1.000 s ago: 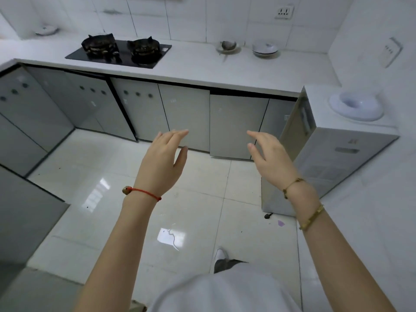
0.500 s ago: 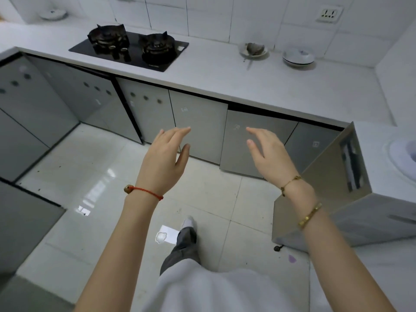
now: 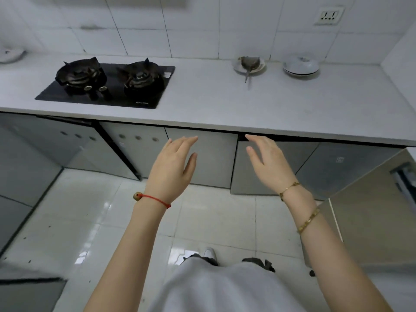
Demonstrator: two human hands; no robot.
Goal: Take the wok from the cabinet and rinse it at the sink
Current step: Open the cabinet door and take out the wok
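Grey cabinet doors (image 3: 209,158) run under a white counter (image 3: 225,104), all shut. No wok and no sink show in this view. My left hand (image 3: 173,167) is held up in front of the middle door, fingers apart, holding nothing. My right hand (image 3: 267,161) is raised before the neighbouring door (image 3: 247,176), fingers apart and empty, its fingertips just below the counter's edge. Neither hand touches a door.
A black two-burner gas hob (image 3: 108,84) sits on the counter at left. A plate with a ladle (image 3: 248,65) and stacked dishes (image 3: 300,66) stand at the back right. A grey appliance (image 3: 378,210) stands on the floor at right. A wall socket (image 3: 328,15) is above.
I have stepped closer to the counter; cabinets and hob loom larger and nearer. Both hands stay raised and open, now right in front of the middle doors.
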